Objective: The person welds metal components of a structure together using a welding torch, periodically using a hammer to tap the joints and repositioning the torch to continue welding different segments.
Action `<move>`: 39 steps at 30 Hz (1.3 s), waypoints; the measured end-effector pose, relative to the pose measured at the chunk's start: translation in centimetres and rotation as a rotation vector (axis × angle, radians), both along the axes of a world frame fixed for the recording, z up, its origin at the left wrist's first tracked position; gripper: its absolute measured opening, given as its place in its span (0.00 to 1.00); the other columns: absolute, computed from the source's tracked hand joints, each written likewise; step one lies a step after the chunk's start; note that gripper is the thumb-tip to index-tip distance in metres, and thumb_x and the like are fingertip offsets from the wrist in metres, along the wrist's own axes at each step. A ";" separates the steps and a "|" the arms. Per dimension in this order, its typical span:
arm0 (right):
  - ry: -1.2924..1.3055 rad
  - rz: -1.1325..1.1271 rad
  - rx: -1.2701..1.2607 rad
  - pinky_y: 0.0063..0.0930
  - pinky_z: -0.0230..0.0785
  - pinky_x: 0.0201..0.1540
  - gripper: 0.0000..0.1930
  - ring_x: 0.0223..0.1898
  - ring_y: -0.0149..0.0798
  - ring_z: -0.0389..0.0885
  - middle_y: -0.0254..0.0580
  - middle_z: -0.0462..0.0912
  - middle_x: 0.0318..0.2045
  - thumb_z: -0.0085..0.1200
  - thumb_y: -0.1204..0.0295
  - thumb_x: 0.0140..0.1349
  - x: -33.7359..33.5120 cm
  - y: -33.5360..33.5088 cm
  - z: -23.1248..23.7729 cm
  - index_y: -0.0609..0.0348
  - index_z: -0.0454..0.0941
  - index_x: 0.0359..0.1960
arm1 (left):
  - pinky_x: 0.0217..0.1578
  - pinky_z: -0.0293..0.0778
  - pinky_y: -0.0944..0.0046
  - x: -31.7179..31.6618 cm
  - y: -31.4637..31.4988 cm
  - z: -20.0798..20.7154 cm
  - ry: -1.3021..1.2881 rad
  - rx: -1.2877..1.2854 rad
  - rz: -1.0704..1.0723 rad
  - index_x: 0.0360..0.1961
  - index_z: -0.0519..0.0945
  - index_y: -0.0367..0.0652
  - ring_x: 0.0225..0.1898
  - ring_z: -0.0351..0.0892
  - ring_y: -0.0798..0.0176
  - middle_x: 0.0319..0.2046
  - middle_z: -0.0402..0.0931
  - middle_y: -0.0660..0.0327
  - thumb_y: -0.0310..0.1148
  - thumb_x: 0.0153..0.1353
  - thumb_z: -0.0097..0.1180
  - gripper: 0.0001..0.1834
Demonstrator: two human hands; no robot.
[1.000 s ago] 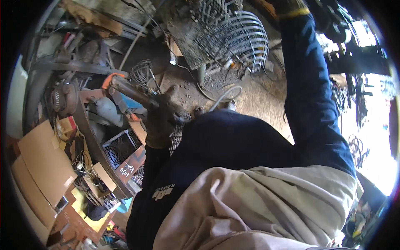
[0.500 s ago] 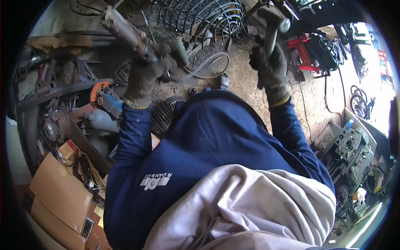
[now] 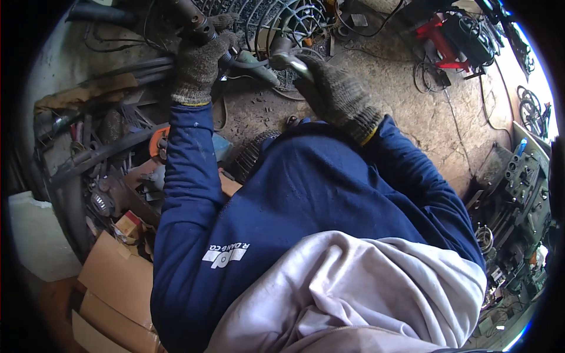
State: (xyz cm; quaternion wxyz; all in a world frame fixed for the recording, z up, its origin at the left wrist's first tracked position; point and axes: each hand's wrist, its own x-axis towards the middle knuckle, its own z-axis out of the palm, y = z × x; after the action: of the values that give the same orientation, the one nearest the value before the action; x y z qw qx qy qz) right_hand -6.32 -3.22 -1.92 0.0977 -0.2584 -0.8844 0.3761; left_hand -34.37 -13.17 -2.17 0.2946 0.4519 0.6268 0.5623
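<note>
My left hand (image 3: 201, 65), in a grey-brown knitted work glove, is closed around a rusty metal tube (image 3: 189, 16). The tube slants up past the top edge, and its upper end is cut off there. My right hand (image 3: 340, 97), gloved alike, grips a hammer (image 3: 283, 56) by its handle. The hammer's metal head points left and hangs in the air a little to the right of my left hand. Behind the hammer lies a grey-green cylinder (image 3: 258, 69), partly covered by it.
A curved black wire grille (image 3: 259, 26) lies at the top. A red stand (image 3: 436, 44) with a black machine and cables is at upper right. Cardboard boxes (image 3: 118, 276) fill the lower left. A machine with levers (image 3: 521, 188) stands at right, and scrap metal crowds the left.
My right hand has swung the hammer left and across, its head going from upright at the right to beside my left hand. My left hand and the tube have shifted up.
</note>
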 end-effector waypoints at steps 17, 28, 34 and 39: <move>-0.085 -0.035 0.004 0.45 0.78 0.40 0.25 0.40 0.54 0.86 0.55 0.85 0.39 0.56 0.59 0.67 -1.4 -0.2 -0.6 0.56 0.70 0.61 | 0.39 0.84 0.61 -0.1 0.8 -0.4 -0.267 -0.056 0.058 0.54 0.76 0.32 0.36 0.84 0.59 0.39 0.81 0.53 0.20 0.55 0.63 0.23; -0.097 -0.066 -0.101 0.42 0.80 0.39 0.23 0.39 0.49 0.87 0.52 0.85 0.38 0.56 0.60 0.68 -1.9 -0.9 2.0 0.55 0.71 0.61 | 0.41 0.84 0.59 -1.7 0.2 -2.6 0.069 0.018 0.004 0.48 0.79 0.33 0.40 0.84 0.58 0.47 0.79 0.52 0.21 0.54 0.64 0.18; 0.115 -0.013 0.055 0.41 0.80 0.40 0.23 0.39 0.52 0.86 0.51 0.85 0.37 0.56 0.60 0.68 -1.0 -1.8 -0.3 0.55 0.71 0.61 | 0.43 0.84 0.58 -1.9 0.4 -2.1 0.384 0.055 -0.059 0.47 0.80 0.35 0.42 0.84 0.57 0.48 0.79 0.53 0.20 0.54 0.65 0.18; -0.045 -0.035 -0.036 0.42 0.80 0.39 0.22 0.37 0.51 0.86 0.52 0.85 0.37 0.57 0.59 0.67 -1.3 0.6 -1.5 0.54 0.72 0.59 | 0.45 0.84 0.58 0.0 0.8 -0.8 -0.020 -0.026 0.038 0.46 0.81 0.36 0.43 0.83 0.57 0.48 0.79 0.54 0.22 0.55 0.65 0.16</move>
State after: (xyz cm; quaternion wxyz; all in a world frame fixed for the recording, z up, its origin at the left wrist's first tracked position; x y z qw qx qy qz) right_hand -7.59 -2.61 -3.39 0.0795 -0.2843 -0.8747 0.3843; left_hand -34.32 -12.36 -3.02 0.2960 0.4302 0.6398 0.5640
